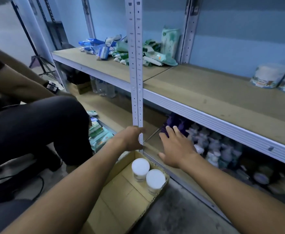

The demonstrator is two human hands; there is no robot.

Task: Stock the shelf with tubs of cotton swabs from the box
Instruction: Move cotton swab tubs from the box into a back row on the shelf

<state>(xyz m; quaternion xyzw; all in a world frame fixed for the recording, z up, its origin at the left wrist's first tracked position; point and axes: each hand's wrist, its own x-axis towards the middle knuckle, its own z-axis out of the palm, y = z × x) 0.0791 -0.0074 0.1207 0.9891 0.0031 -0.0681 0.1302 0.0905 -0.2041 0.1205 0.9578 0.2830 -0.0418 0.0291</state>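
Head view is taking in a metal rack with board shelves. The left hand is curling its fingers round the rack's white upright post low down, gripping it. The right hand is reaching over the bottom shelf with fingers straight and spread, holding nothing, its fingertips near some purple packs.

Two tubs of cotton swabs with white lids are standing upright, touching each other, in the far right corner of an open cardboard box that is sitting on the floor just in front of the post. The post is standing between the box and the shelf bays.

To the right of the purple packs, blurred pale bottles are crowding the bottom shelf. On the middle shelf blue and green wipe packets are lying in a heap behind the post, and two round pouches are leaning at the far right; their printing is too blurred to read. Another person is crouching at the left, with more packets lying beside their knee. Clear water bottles are standing on the lower shelf beyond.
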